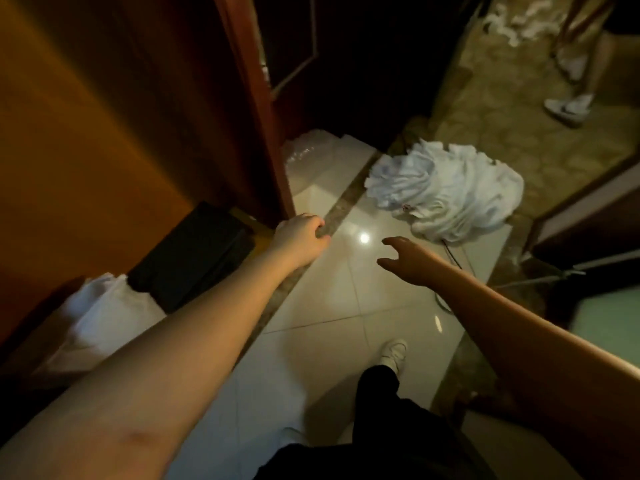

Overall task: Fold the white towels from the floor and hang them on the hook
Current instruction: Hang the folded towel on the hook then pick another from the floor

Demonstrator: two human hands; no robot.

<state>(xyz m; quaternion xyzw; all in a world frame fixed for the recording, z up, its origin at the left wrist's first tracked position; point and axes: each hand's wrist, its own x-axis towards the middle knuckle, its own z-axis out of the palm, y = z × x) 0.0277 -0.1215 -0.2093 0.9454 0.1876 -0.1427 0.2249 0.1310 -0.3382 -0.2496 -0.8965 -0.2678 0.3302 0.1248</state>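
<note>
Head view: the crumpled heap of white terry towels lies on the glossy pale tiled floor, straddling the edge where tile meets the mottled brown floor beyond. Both arms stretch toward it. The right hand hangs spread and empty, fingers relaxed, near the heap but apart from it. The left hand is loosely curled, gripping nothing, close to the reddish wooden door frame.

Risks, as I judge them: the shiny tile could be slippery under the white sneaker on a forward lean. A thin dark cord runs out from under the heap and may snag when a towel is lifted. Grabbing the tangled pile blind could drag up several towels at once. No hook is visible.
</note>
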